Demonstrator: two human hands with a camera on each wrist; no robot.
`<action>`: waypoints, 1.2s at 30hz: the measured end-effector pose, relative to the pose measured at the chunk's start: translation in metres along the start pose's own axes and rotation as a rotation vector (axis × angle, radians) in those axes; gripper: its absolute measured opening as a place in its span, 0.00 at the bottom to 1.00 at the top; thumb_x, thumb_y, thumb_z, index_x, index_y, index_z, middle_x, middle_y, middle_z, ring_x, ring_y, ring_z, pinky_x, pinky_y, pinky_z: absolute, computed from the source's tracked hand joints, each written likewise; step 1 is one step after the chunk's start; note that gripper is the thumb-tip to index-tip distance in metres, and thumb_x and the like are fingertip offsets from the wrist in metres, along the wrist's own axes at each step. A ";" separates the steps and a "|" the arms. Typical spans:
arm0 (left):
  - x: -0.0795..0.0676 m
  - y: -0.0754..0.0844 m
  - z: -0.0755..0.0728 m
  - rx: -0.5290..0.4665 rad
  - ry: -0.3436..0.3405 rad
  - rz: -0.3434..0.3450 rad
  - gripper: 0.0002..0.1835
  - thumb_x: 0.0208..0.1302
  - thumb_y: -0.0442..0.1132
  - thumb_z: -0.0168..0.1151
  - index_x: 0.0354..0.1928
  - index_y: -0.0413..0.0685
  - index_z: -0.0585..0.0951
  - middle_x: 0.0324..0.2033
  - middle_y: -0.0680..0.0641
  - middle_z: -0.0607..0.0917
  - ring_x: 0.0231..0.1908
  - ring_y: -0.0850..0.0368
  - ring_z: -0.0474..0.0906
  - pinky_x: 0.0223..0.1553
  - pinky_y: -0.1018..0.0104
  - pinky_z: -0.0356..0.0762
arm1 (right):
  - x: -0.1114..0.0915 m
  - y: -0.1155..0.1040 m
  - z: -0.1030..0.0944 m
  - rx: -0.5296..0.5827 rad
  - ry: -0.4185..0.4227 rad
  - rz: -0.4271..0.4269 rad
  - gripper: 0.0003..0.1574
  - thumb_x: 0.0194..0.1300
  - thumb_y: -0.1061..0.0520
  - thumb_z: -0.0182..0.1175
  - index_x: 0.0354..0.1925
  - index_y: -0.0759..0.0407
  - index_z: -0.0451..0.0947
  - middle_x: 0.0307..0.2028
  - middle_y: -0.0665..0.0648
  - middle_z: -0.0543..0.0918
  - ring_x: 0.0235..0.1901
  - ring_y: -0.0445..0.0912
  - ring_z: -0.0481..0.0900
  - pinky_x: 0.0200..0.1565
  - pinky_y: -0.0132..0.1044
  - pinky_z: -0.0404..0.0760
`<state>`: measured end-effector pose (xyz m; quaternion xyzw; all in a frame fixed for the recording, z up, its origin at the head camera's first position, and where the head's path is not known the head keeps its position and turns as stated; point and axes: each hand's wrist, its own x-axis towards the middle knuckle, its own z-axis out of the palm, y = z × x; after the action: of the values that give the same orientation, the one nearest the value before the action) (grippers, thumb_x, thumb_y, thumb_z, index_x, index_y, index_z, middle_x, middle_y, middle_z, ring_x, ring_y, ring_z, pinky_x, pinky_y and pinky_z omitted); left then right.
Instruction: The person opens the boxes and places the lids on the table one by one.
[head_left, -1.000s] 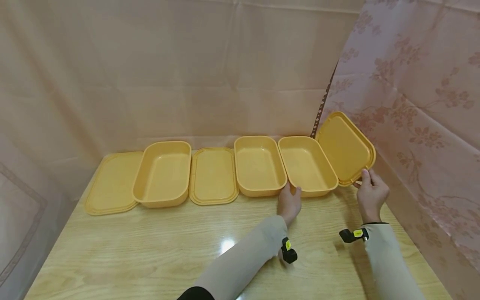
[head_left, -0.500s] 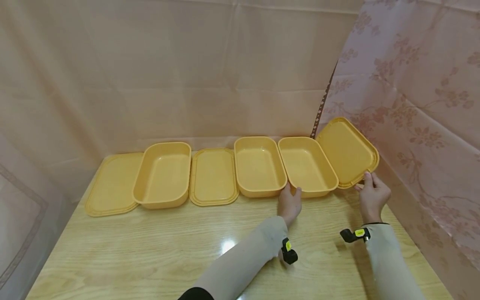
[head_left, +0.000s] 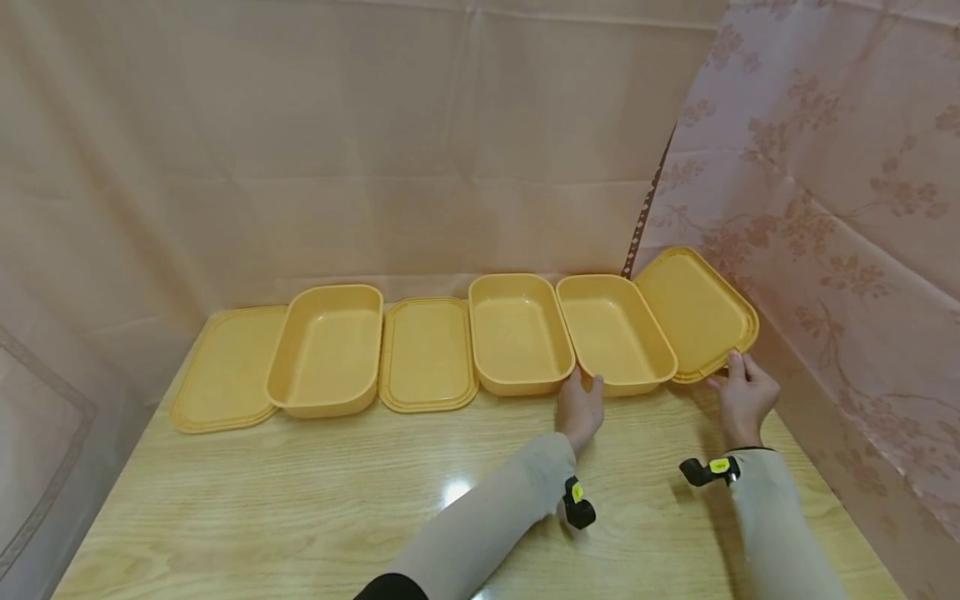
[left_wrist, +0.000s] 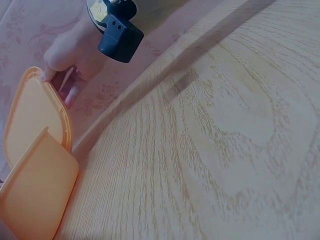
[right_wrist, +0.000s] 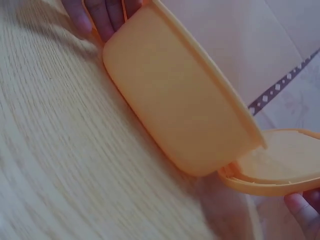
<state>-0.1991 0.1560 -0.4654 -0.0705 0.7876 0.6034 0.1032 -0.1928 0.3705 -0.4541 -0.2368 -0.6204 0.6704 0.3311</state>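
My right hand (head_left: 746,400) pinches the near edge of a yellow plastic lid (head_left: 693,312), thumb on top and fingers partly hidden beneath. That lid leans with its right side raised; its left edge meets the right side of the rightmost food container (head_left: 617,333). At this container's near left corner is my left hand (head_left: 579,412), thumb on the front and fingers in the gap beside the middle container (head_left: 520,333). The right wrist view shows those left fingers (right_wrist: 102,17) against the container wall (right_wrist: 170,90). Both containers are uncovered and hold nothing.
Further left on the wooden table (head_left: 315,508) lie a flat lid (head_left: 427,354), another uncovered container (head_left: 326,350) and one more lid (head_left: 228,367), all yellow. A beige curtain (head_left: 337,150) hangs behind; a flowered cloth (head_left: 847,217) borders the right side.
The lid in my right hand has tipped lower, its raised right side coming down toward the table. My left hand and the containers have stayed where they were.
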 end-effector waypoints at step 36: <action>0.002 -0.001 0.000 0.013 -0.009 0.018 0.31 0.74 0.52 0.49 0.72 0.44 0.63 0.71 0.44 0.68 0.71 0.47 0.62 0.71 0.55 0.61 | 0.013 0.020 -0.017 0.056 0.035 0.292 0.19 0.71 0.59 0.54 0.23 0.57 0.81 0.15 0.49 0.78 0.14 0.38 0.78 0.19 0.29 0.81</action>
<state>-0.2009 0.1555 -0.4666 -0.0600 0.7917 0.5993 0.1021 -0.1921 0.3913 -0.4743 -0.3269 -0.5544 0.7243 0.2475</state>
